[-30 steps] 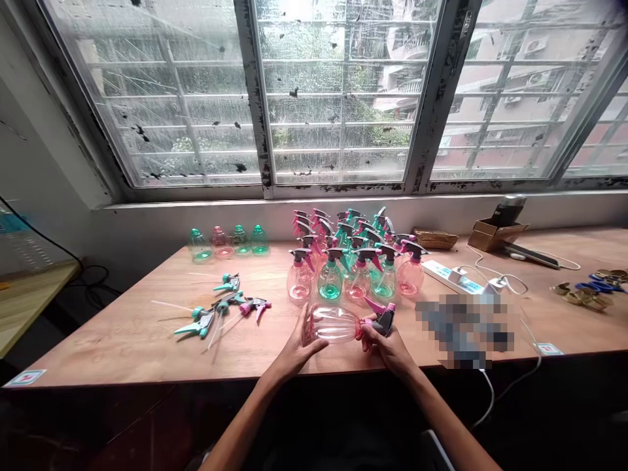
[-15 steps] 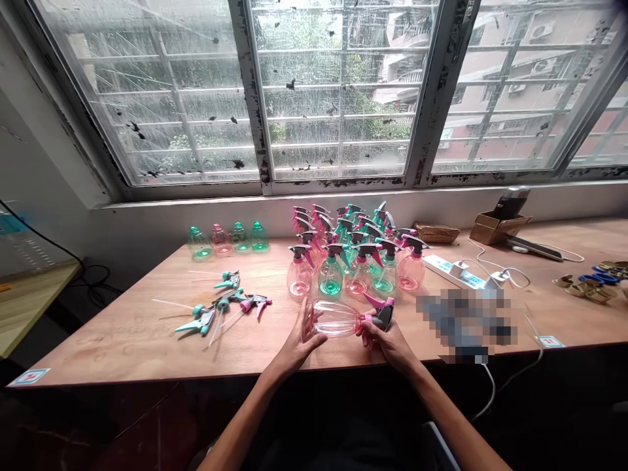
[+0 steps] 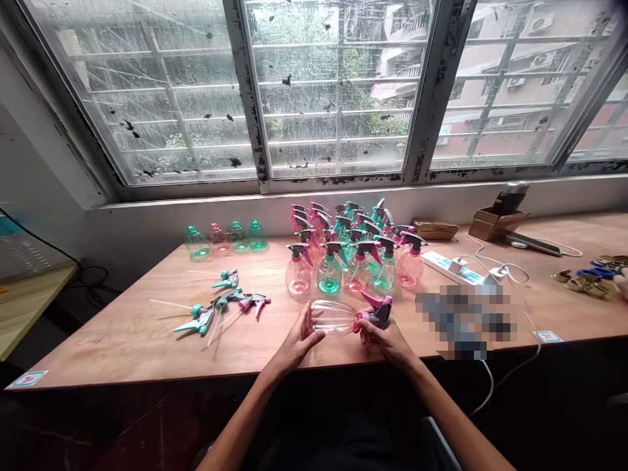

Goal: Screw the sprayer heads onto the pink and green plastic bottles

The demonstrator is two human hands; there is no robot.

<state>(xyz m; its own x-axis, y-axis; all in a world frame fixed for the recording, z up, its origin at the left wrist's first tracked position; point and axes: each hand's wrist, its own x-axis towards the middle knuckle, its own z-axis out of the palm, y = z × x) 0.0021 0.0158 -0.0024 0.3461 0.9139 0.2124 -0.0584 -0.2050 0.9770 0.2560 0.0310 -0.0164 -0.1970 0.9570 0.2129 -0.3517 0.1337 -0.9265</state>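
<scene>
A clear pink spray bottle (image 3: pixel 334 318) lies sideways between my hands, just above the table's front edge. My left hand (image 3: pixel 303 337) is closed around its base end. My right hand (image 3: pixel 381 337) grips the neck, at the pink collar of the grey-and-pink trigger head (image 3: pixel 380 310). Behind it stands a cluster of pink and green spray bottles with trigger heads (image 3: pixel 330 278). To the left lie several loose trigger heads with thin tubes (image 3: pixel 223 303). Several bottles without heads (image 3: pixel 199 245) stand in a row at the back left.
On the right are a white power strip (image 3: pixel 451 268) with plugs and cables, and a blurred-out object (image 3: pixel 461 324). Farther back sit a small cardboard box (image 3: pixel 490 224) and a brown packet (image 3: pixel 434 229). Brass-coloured and blue items (image 3: pixel 589 280) lie at the far right, near part of another hand.
The view has shifted slightly. Both hands keep their hold on the pink spray bottle, with hardly any visible movement. Part of another hand now shows at the far right edge.
</scene>
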